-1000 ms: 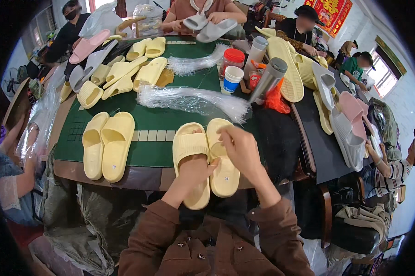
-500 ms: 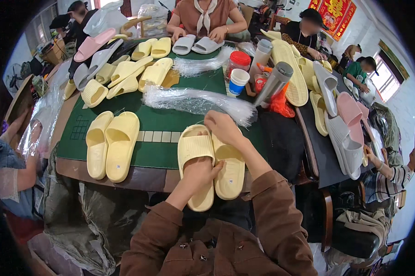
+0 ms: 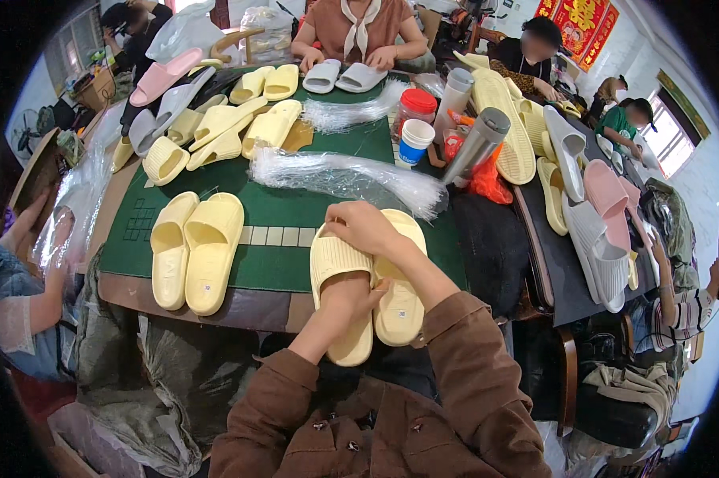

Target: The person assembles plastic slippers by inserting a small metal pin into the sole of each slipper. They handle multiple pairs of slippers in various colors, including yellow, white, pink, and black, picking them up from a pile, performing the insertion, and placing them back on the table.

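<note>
A pair of pale yellow slide slippers lies at the table's near edge, the left slipper [image 3: 341, 263] close against the right slipper [image 3: 402, 299]. My left hand [image 3: 347, 301] is pushed into the left slipper beneath its ribbed strap, its fingers hidden there, while the thumb rests against the right slipper. Above the toe end of the left slipper is my right hand [image 3: 363, 229], fingers bent and together. Whatever they may pinch is hidden. Another yellow pair [image 3: 208, 255] stands to the left, side by side.
Behind my hands lies a bundle of clear plastic strands [image 3: 347, 179]. A steel flask [image 3: 479, 143], a paper cup [image 3: 414, 142] and a red-lidded jar [image 3: 414, 107] stand back right. More yellow, grey and pink slippers cover both sides. Across the table, a person handles grey slippers [image 3: 339, 77].
My right hand has moved left and slightly down, from the gap between the two toe ends onto the left slipper's front. The left hand has stayed inside the slipper.
</note>
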Action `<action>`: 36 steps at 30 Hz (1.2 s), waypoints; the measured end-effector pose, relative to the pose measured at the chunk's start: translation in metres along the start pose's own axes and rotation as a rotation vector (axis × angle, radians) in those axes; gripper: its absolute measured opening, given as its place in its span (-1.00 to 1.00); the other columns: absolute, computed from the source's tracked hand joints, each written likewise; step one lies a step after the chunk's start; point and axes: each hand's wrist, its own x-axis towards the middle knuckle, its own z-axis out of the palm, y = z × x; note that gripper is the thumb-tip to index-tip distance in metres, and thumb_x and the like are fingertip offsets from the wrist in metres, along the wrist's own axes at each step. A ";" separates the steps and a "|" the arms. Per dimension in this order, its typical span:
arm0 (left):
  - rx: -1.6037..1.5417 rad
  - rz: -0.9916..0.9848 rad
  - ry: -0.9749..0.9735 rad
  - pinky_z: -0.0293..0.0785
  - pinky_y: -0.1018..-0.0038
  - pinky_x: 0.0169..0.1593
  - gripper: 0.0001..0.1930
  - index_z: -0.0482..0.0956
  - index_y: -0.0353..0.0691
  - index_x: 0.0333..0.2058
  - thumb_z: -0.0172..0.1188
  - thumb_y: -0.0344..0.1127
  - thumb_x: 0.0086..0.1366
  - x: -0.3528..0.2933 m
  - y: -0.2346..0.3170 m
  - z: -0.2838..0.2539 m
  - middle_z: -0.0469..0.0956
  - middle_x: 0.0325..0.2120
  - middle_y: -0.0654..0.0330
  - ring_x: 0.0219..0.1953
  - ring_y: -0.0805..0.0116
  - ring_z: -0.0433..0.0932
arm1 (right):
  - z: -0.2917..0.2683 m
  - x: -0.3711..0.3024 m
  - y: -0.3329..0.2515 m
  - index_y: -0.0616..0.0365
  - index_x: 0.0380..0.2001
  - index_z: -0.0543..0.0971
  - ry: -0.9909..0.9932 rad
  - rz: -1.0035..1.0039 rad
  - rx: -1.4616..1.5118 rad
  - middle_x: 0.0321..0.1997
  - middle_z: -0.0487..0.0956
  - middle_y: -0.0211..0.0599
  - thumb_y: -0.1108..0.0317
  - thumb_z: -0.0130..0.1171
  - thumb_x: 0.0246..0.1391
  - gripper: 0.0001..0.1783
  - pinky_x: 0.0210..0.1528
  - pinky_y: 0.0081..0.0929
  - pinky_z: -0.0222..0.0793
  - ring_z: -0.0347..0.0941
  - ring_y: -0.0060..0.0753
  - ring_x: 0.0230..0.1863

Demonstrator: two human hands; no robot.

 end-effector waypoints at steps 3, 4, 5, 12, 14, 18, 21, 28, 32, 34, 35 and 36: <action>-0.015 0.092 0.127 0.48 0.10 -0.22 -0.31 0.47 -0.52 -0.20 -0.06 0.21 0.32 -0.003 -0.006 0.005 0.55 -0.39 -0.24 -0.34 -0.14 0.57 | -0.007 -0.003 0.003 0.22 -0.40 0.55 0.087 0.089 0.060 -0.42 0.58 -0.02 0.30 0.05 0.11 -0.79 -0.24 -0.16 0.41 0.53 0.06 -0.33; -0.022 0.140 0.185 0.49 0.10 -0.24 -0.34 0.47 -0.52 -0.22 -0.03 0.18 0.32 -0.005 -0.006 0.004 0.55 -0.40 -0.23 -0.35 -0.14 0.57 | -0.014 -0.005 0.002 0.23 -0.41 0.55 0.112 0.129 0.082 -0.42 0.58 -0.01 0.32 0.03 0.12 -0.80 -0.25 -0.16 0.41 0.53 0.06 -0.33; 0.015 0.166 0.216 0.49 0.10 -0.24 -0.39 0.47 -0.51 -0.23 0.02 0.13 0.31 -0.007 -0.007 0.003 0.55 -0.41 -0.22 -0.35 -0.14 0.57 | -0.023 -0.009 -0.002 0.25 -0.40 0.55 0.084 0.153 0.078 -0.44 0.58 -0.03 0.35 0.00 0.12 -0.80 -0.27 -0.19 0.40 0.53 0.03 -0.35; 0.180 0.634 0.469 0.50 0.17 -0.22 -0.70 0.48 -0.40 -0.19 0.17 -0.25 0.25 -0.061 0.007 -0.030 0.55 -0.36 -0.06 -0.31 -0.02 0.58 | -0.031 -0.032 0.016 0.26 -0.35 0.55 0.218 0.307 0.357 -0.51 0.57 -0.21 0.32 -0.03 0.19 -0.76 -0.33 -0.39 0.39 0.51 -0.29 -0.45; 0.050 0.520 0.365 0.50 0.22 -0.19 -0.74 0.48 -0.36 -0.14 0.15 -0.32 0.25 -0.071 0.018 -0.054 0.55 -0.29 -0.01 -0.27 0.05 0.58 | -0.029 -0.032 0.016 0.25 -0.33 0.54 0.251 0.325 0.360 -0.52 0.55 -0.24 0.34 -0.05 0.22 -0.77 -0.35 -0.41 0.37 0.49 -0.34 -0.46; -0.233 0.318 0.578 0.49 0.21 -0.19 -0.68 0.48 -0.26 -0.07 0.14 -0.34 0.19 -0.021 0.022 -0.081 0.56 -0.31 0.01 -0.27 0.00 0.57 | -0.025 -0.037 0.014 0.25 -0.30 0.50 0.315 0.188 0.298 -0.51 0.55 -0.20 0.39 -0.05 0.22 -0.82 -0.35 -0.37 0.38 0.51 -0.27 -0.45; -0.022 0.440 0.808 0.50 0.17 -0.20 -0.73 0.49 -0.26 -0.10 0.10 -0.33 0.23 0.035 -0.018 -0.060 0.59 -0.42 -0.03 -0.31 -0.04 0.58 | -0.017 -0.034 0.005 0.25 -0.26 0.46 0.326 0.134 0.315 -0.48 0.56 -0.16 0.42 -0.06 0.22 -0.86 -0.34 -0.34 0.39 0.52 -0.22 -0.43; -0.507 0.248 0.439 0.45 0.43 -0.30 -0.79 0.54 -0.38 -0.20 0.06 -0.36 0.28 0.064 -0.008 -0.049 0.61 -0.45 0.06 -0.41 0.28 0.60 | -0.009 -0.042 0.015 0.25 -0.22 0.39 0.462 0.164 0.348 -0.41 0.54 -0.12 0.48 -0.02 0.21 -0.90 -0.32 -0.38 0.41 0.53 -0.24 -0.38; -0.482 0.281 0.552 0.44 0.42 -0.34 -0.85 0.53 -0.38 -0.33 0.10 -0.39 0.26 0.056 -0.011 -0.047 0.58 -0.53 0.05 -0.50 0.32 0.56 | -0.006 -0.040 0.019 0.25 -0.22 0.41 0.497 0.185 0.378 -0.41 0.53 -0.20 0.50 0.07 0.15 -0.87 -0.33 -0.44 0.40 0.52 -0.39 -0.37; -0.503 0.290 0.571 0.42 0.43 -0.36 -0.86 0.53 -0.38 -0.34 0.11 -0.40 0.25 0.054 -0.010 -0.046 0.56 -0.56 0.08 -0.53 0.35 0.53 | -0.005 -0.040 0.020 0.26 -0.23 0.42 0.525 0.204 0.377 -0.39 0.53 -0.24 0.50 0.12 0.13 -0.85 -0.33 -0.49 0.39 0.52 -0.47 -0.35; -0.515 0.294 0.580 0.41 0.44 -0.37 -0.86 0.52 -0.38 -0.35 0.11 -0.40 0.25 0.054 -0.010 -0.046 0.56 -0.57 0.09 -0.54 0.36 0.52 | -0.005 -0.040 0.021 0.26 -0.23 0.43 0.534 0.216 0.377 -0.38 0.53 -0.27 0.50 0.14 0.12 -0.84 -0.33 -0.52 0.39 0.52 -0.50 -0.34; -0.548 0.283 0.571 0.41 0.44 -0.37 -0.86 0.52 -0.38 -0.35 0.11 -0.40 0.25 0.055 -0.010 -0.044 0.56 -0.57 0.09 -0.54 0.37 0.52 | -0.006 -0.041 0.023 0.26 -0.24 0.44 0.542 0.228 0.378 -0.36 0.54 -0.29 0.50 0.16 0.11 -0.84 -0.33 -0.54 0.39 0.52 -0.53 -0.32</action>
